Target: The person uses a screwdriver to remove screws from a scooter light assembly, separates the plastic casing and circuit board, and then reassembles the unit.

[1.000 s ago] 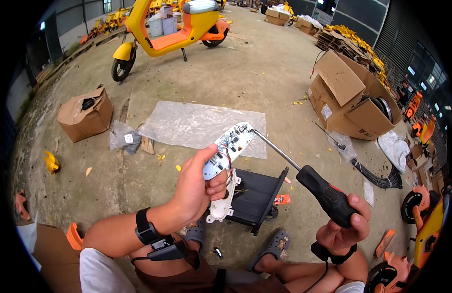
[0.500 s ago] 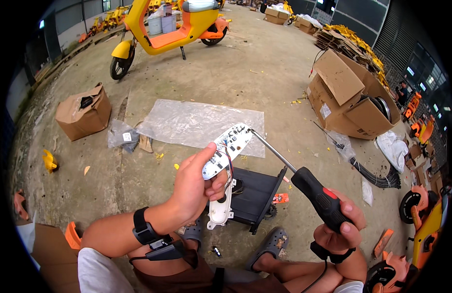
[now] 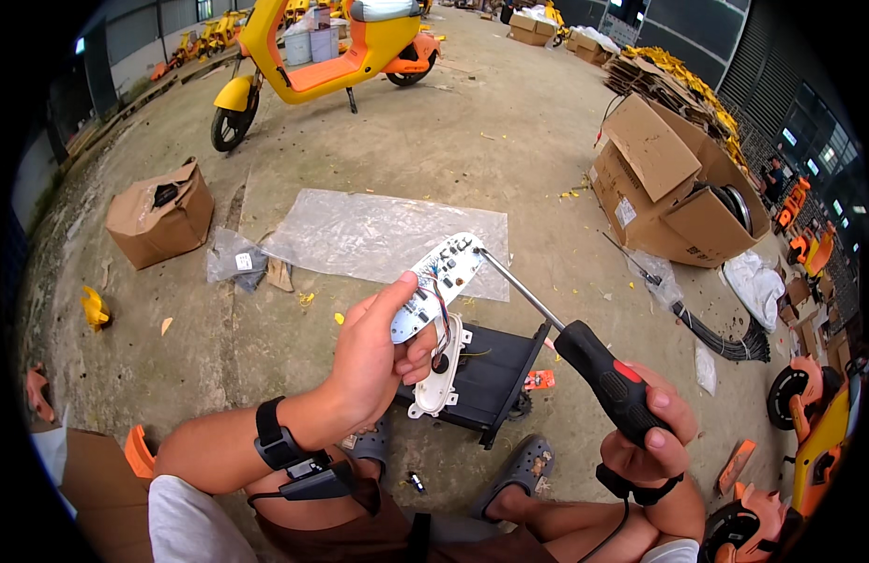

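A long white circuit board [image 3: 435, 284] is pinched between the thumb and fingers of my left hand [image 3: 373, 352]. Thin coloured wires run from it toward a white plastic housing [image 3: 440, 383] that hangs just below that hand. My right hand [image 3: 648, 427] is closed round the black and red handle of a screwdriver [image 3: 599, 371]. The screwdriver's tip meets the board near its far end; whether a screw sits there is too small to tell. Beneath the housing, a black plastic panel [image 3: 495, 371] lies on the floor in front of my feet.
A clear plastic sheet [image 3: 359, 235] lies beyond my hands. Cardboard boxes stand at left [image 3: 162, 214] and right [image 3: 655, 178]. A yellow scooter [image 3: 331, 70] is parked ahead. Black cables [image 3: 730, 338] and scooter parts lie to the right.
The white housing has swung right and slightly up under the board. My right hand and the screwdriver handle have shifted slightly left, with the tip still at the board's far end.
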The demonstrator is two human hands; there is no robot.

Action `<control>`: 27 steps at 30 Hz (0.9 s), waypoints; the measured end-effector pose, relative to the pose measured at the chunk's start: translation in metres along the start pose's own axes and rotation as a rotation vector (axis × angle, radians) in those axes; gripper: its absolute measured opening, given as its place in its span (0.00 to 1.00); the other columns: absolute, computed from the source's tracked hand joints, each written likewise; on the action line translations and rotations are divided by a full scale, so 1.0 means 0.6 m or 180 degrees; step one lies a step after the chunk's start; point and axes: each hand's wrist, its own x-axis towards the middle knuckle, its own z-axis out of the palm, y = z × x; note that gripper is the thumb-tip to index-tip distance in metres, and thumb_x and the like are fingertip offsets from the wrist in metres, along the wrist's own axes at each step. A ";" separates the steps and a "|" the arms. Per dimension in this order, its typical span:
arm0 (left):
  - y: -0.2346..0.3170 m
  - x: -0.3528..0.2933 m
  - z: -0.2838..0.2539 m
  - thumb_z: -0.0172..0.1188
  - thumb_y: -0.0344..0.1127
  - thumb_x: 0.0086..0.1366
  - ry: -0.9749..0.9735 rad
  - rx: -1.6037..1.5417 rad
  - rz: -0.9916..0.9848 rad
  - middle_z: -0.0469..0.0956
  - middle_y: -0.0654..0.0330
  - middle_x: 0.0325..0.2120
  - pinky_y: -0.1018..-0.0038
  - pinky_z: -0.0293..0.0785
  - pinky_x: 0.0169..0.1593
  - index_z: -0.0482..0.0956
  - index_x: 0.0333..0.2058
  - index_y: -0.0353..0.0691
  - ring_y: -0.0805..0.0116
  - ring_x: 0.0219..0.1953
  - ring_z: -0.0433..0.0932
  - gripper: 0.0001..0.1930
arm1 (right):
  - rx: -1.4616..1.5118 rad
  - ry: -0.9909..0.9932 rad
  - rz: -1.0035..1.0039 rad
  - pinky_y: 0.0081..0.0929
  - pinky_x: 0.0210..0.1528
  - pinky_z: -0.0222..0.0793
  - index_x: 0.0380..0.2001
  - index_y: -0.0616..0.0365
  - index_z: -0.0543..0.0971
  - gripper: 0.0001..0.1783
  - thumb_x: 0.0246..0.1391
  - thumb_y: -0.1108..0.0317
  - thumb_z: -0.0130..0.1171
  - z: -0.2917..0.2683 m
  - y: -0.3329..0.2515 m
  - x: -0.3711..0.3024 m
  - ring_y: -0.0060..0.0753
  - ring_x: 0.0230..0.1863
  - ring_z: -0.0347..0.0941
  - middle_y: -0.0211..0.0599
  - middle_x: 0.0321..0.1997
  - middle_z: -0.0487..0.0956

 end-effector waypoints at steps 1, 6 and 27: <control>0.000 0.000 0.000 0.42 0.49 0.72 -0.0020 0.0018 0.0009 0.61 0.65 0.11 0.78 0.53 0.19 0.70 0.31 0.40 0.76 0.14 0.56 0.19 | 0.0006 -0.0005 -0.0005 0.47 0.40 0.80 0.55 0.51 0.58 0.19 0.64 0.69 0.49 0.000 0.000 0.000 0.57 0.39 0.78 0.47 0.58 0.64; 0.000 0.000 0.000 0.42 0.49 0.72 -0.0084 0.0049 0.0036 0.60 0.66 0.11 0.78 0.54 0.19 0.69 0.31 0.41 0.76 0.14 0.56 0.18 | 0.0030 -0.0061 -0.0051 0.47 0.40 0.79 0.55 0.51 0.58 0.20 0.64 0.69 0.49 -0.003 0.004 -0.002 0.58 0.39 0.78 0.48 0.58 0.63; -0.001 -0.001 0.000 0.45 0.48 0.71 -0.0038 -0.0136 0.0070 0.63 0.65 0.12 0.79 0.53 0.17 0.72 0.30 0.36 0.79 0.12 0.55 0.20 | 0.0131 -0.0126 -0.0024 0.51 0.42 0.77 0.55 0.49 0.60 0.21 0.61 0.73 0.50 -0.005 0.002 -0.003 0.62 0.42 0.76 0.47 0.58 0.63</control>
